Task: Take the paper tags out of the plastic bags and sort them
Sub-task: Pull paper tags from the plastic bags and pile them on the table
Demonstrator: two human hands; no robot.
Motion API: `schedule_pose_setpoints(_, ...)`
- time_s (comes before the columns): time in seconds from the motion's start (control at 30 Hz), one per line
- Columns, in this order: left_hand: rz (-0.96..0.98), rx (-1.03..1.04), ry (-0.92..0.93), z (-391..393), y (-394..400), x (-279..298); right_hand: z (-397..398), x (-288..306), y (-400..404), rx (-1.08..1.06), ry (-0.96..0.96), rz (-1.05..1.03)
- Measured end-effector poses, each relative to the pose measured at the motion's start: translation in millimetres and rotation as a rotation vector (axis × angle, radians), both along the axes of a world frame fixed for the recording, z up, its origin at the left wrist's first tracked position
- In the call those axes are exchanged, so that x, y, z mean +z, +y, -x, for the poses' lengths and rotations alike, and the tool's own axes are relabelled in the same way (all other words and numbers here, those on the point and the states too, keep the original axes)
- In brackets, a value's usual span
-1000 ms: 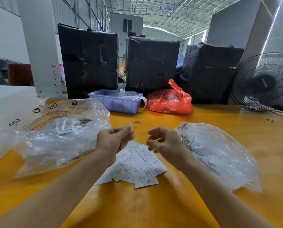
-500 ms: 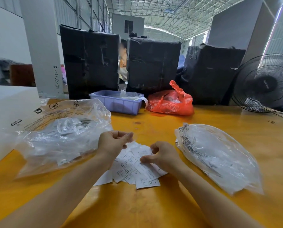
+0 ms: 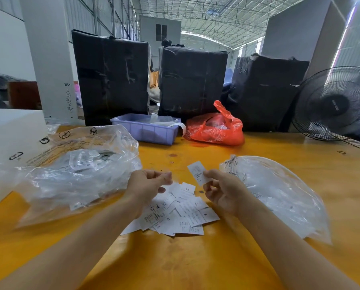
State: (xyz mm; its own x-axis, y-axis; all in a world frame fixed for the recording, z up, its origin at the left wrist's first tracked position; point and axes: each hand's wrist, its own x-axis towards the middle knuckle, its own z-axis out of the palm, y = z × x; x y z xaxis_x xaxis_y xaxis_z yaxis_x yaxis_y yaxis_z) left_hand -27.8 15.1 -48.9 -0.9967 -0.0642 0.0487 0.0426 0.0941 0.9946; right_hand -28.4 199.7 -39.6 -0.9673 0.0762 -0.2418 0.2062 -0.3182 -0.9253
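Head view | my right hand [image 3: 224, 192] pinches one paper tag [image 3: 198, 172] | my left hand [image 3: 147, 185] curled, seemingly holding nothing | loose tags [image 3: 181, 212] piled on table [image 3: 195, 258] beneath | plastic bags [image 3: 74, 170] either side

The right hand [image 3: 223, 193] pinches one white paper tag [image 3: 198, 172] above the loose pile of white paper tags [image 3: 179, 212] on the yellow wooden table [image 3: 195, 258]. Left of that grip hovers the left hand [image 3: 147, 185]; further left lies a crumpled clear plastic bag [image 3: 74, 170], and right of it a flatter clear plastic bag [image 3: 279, 195]. Behind the grip sit a lilac plastic tray [image 3: 147, 130] and a red plastic bag [image 3: 216, 128].
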Motion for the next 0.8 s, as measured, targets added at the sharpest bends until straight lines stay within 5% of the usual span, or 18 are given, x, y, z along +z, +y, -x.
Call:
schedule_pose_setpoints(0.17, -0.026, -0.125, -0.054, -5, 6, 3, -5, 1, -5, 0.122, 0.063, 0.079)
schedule_pose_setpoints(0.33, -0.099, -0.140, -0.032, -8, 9, 6, -12, 1, -10, 0.271, 0.215, -0.293)
schedule_pose_setpoints(0.5, -0.073, -0.073, 0.040, -4, 8, 2, -15, 3, -15, 0.352, 0.257, -0.369)
schedule_pose_setpoints(0.67, -0.047, -0.148, 0.051, -4, 6, 1, -14, 1, -12, 0.273, 0.313, -0.406)
schedule_pose_setpoints(0.8, -0.107, -0.159, 0.012, -5, 6, 1, -11, 10, -4, 0.056, 0.362, -0.197)
